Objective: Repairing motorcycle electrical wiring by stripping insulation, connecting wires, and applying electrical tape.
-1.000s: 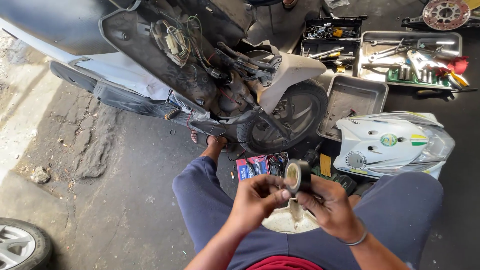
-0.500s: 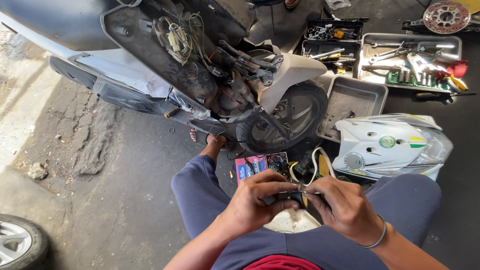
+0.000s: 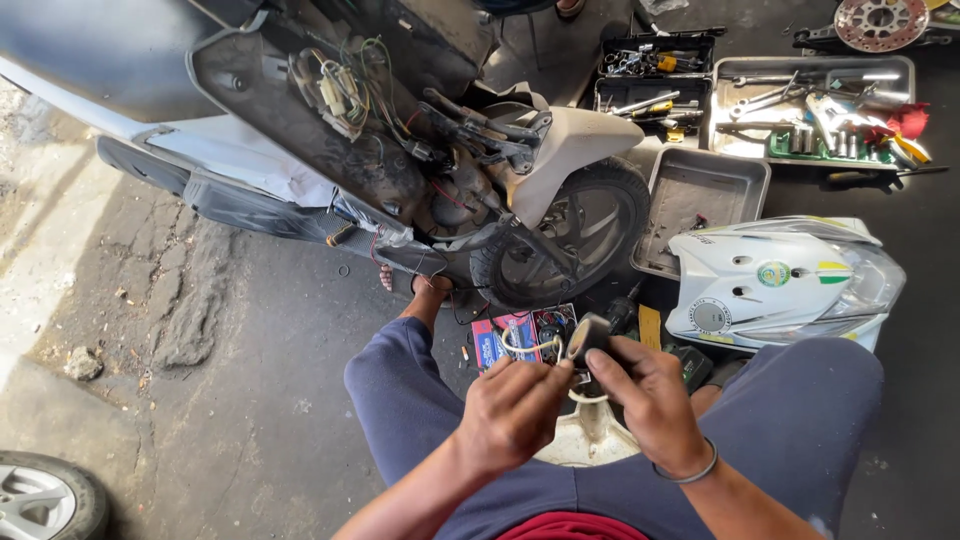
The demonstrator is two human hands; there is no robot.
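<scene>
My right hand [image 3: 650,400] grips a small black round part [image 3: 588,338] with a pale wire loop [image 3: 525,347] hanging from it. My left hand [image 3: 512,412] is closed beside it, its fingertips pinching the part's near side. Both hands sit over my lap, between my knees in dark blue trousers. A stripped scooter [image 3: 400,150] with exposed wiring and its front wheel [image 3: 570,235] stands just ahead. A colourful small box [image 3: 510,335] lies on the floor under the hands.
A white scooter front cover [image 3: 780,280] lies at the right. A grey metal tray [image 3: 705,205] sits beside the wheel. Trays of tools [image 3: 810,110] and a black toolbox [image 3: 650,70] line the back. A car tyre [image 3: 40,495] shows at bottom left. Cracked concrete lies left.
The hands lowered the part to my lap half a second ago, then raised and turned it again; the view has shifted slightly.
</scene>
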